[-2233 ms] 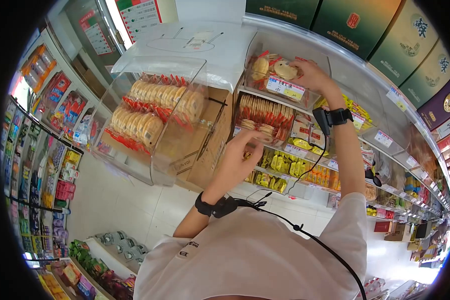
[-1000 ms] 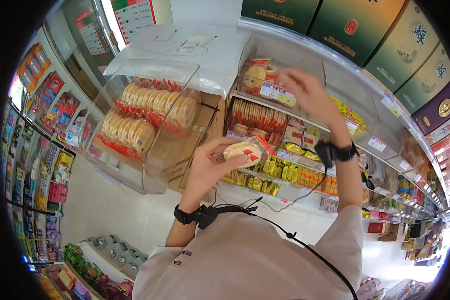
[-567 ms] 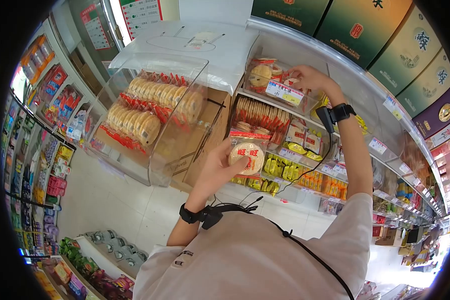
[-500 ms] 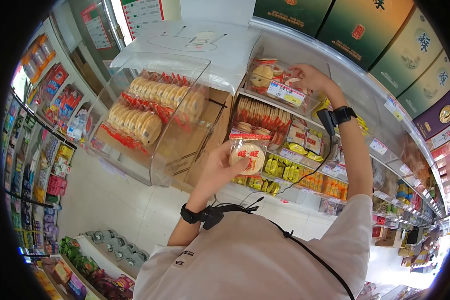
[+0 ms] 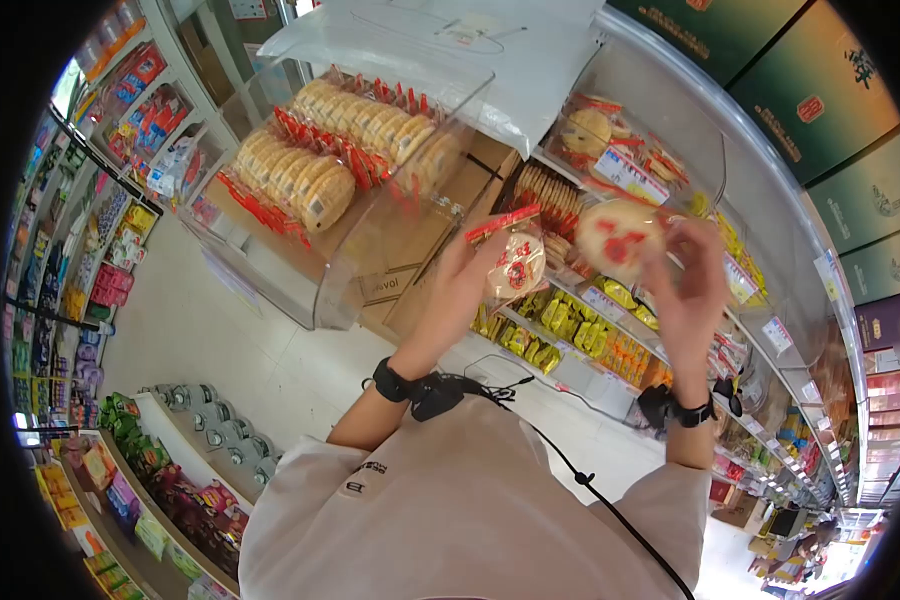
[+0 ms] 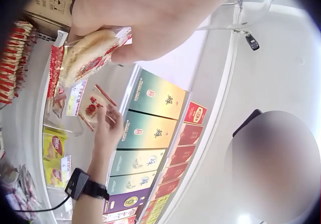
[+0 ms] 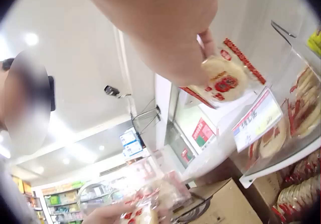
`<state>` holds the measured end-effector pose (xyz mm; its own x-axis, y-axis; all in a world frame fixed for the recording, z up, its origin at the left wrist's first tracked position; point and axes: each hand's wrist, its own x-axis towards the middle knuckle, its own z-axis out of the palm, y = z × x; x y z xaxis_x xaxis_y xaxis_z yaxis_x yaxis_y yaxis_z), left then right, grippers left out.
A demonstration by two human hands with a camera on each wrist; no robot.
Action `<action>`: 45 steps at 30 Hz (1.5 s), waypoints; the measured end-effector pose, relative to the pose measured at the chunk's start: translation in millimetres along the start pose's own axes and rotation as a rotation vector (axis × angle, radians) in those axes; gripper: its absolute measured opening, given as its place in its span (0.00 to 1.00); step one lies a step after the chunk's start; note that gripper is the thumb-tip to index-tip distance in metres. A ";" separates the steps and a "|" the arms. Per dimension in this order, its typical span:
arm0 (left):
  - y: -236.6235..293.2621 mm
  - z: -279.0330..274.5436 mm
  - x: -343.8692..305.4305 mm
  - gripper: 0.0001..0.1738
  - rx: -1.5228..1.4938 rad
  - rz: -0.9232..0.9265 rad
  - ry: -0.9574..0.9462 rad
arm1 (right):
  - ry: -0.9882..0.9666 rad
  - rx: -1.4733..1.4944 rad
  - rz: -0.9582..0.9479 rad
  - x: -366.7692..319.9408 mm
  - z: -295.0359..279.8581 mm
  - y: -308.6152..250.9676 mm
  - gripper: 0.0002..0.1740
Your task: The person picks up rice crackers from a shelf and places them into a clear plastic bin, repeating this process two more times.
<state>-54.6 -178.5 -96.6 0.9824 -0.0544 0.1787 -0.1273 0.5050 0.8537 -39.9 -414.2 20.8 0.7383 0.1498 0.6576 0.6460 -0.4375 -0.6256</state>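
Note:
My left hand (image 5: pixel 452 290) holds a clear packet with a round rice cracker (image 5: pixel 516 266), red print on its front and a red strip along the top. In the left wrist view that wrapped rice cracker (image 6: pixel 89 58) is seen nearly edge-on under the fingers. To the right, my right hand (image 5: pixel 692 290) pinches a second wrapped rice cracker (image 5: pixel 615 240) by its side, in front of the upper clear bin (image 5: pixel 638 172). The right wrist view shows this rice cracker (image 7: pixel 226 79) facing the camera, beside the bin's price tag (image 7: pixel 258 119).
A clear box of stacked rice crackers (image 5: pixel 300 160) stands at the left by a cardboard carton (image 5: pixel 395 280). Below the upper bin are bins of crackers (image 5: pixel 548 195) and yellow-wrapped snacks (image 5: pixel 570 322). Green gift boxes (image 5: pixel 795 110) line the top shelf. A cable (image 5: pixel 585 480) crosses my shirt.
My right hand has come out of the upper bin with a rice cracker packet and moved down toward my left hand. The left hand keeps its packet, now tilted. The head view has shifted.

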 end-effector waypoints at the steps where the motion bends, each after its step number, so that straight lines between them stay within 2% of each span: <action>1: 1.4 3.4 1.2 0.26 -0.092 -0.050 -0.013 | -0.071 0.129 0.145 -12.5 9.3 -4.7 0.21; 2: 5.6 9.7 6.1 0.27 -0.397 -0.201 -0.027 | -0.107 0.233 0.258 -22.8 21.0 0.5 0.22; 3: 16.2 20.2 9.9 0.27 -0.701 -0.352 -0.041 | -0.155 0.196 0.254 -25.1 30.7 3.8 0.22; 4: 30.6 31.5 6.4 0.28 -0.717 -0.376 -0.036 | -0.203 0.157 0.250 -26.2 36.3 6.2 0.23; 7: 19.6 33.9 -1.2 0.28 0.064 -0.188 -0.101 | -0.205 0.055 0.167 -26.6 37.6 9.4 0.24; 8: 20.0 35.0 3.5 0.30 0.054 -0.165 -0.121 | -0.201 0.076 0.129 -27.4 39.5 8.8 0.25; 11: 21.1 32.7 2.3 0.27 0.052 -0.214 -0.090 | -0.277 0.105 0.142 -24.2 37.1 0.8 0.25; 12: 23.3 31.7 1.5 0.27 0.091 -0.197 -0.082 | -0.273 0.110 0.143 -18.5 34.0 -2.2 0.22; 15: 30.1 27.0 -6.1 0.26 0.151 -0.166 -0.051 | -0.141 0.132 0.154 13.5 20.6 12.7 0.17; 17: 35.2 25.3 -10.6 0.26 0.122 -0.174 -0.037 | -0.019 -0.110 -0.123 51.8 10.9 37.7 0.13; 19: 33.9 20.2 -13.4 0.25 0.141 -0.203 -0.030 | -0.111 -0.233 0.025 88.2 -1.8 53.2 0.13; 23: 32.3 18.2 -20.9 0.24 0.119 -0.191 -0.040 | -0.303 -0.581 -0.020 152.3 -13.4 151.4 0.10; 25: 38.4 20.0 -25.8 0.24 0.120 -0.164 -0.044 | -0.710 -0.807 0.218 180.5 -19.8 188.5 0.14; 28: 45.6 19.7 -30.4 0.24 0.092 -0.138 -0.041 | -0.939 -0.891 0.418 200.4 -15.4 227.3 0.19; 30: 48.3 17.0 -33.2 0.24 0.094 -0.126 -0.033 | -0.975 -0.817 0.357 203.7 -20.8 265.6 0.22; 31: 49.1 14.9 -34.0 0.24 0.110 -0.118 -0.028 | -0.993 -0.779 0.324 207.9 -18.4 266.8 0.23; 34: 54.9 11.0 -37.1 0.24 0.113 -0.130 0.018 | -1.052 -0.841 0.436 214.6 -18.5 253.2 0.22; 37: 50.7 6.5 -34.8 0.25 0.103 -0.119 0.011 | -0.988 -0.907 0.400 215.7 -21.6 255.7 0.20; 39: 48.8 5.1 -32.6 0.26 0.092 -0.116 0.001 | -0.859 -0.869 0.305 212.2 -30.6 246.3 0.19; 40: 49.3 5.3 -31.8 0.26 0.083 -0.126 0.000 | -0.795 -0.846 0.258 207.2 -34.6 234.1 0.18; 43: 45.8 2.6 -27.9 0.26 0.106 -0.140 0.008 | -0.384 -0.556 -0.064 167.4 -40.2 181.2 0.16; 45: 39.2 1.8 -25.3 0.26 0.057 -0.162 0.032 | -0.273 -0.481 -0.098 139.9 -34.4 131.3 0.15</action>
<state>-84.6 -158.9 -66.8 0.9945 -0.1029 0.0213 0.0265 0.4421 0.8966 141.5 -481.2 45.1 0.7440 0.4060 0.5308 0.5999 -0.7557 -0.2629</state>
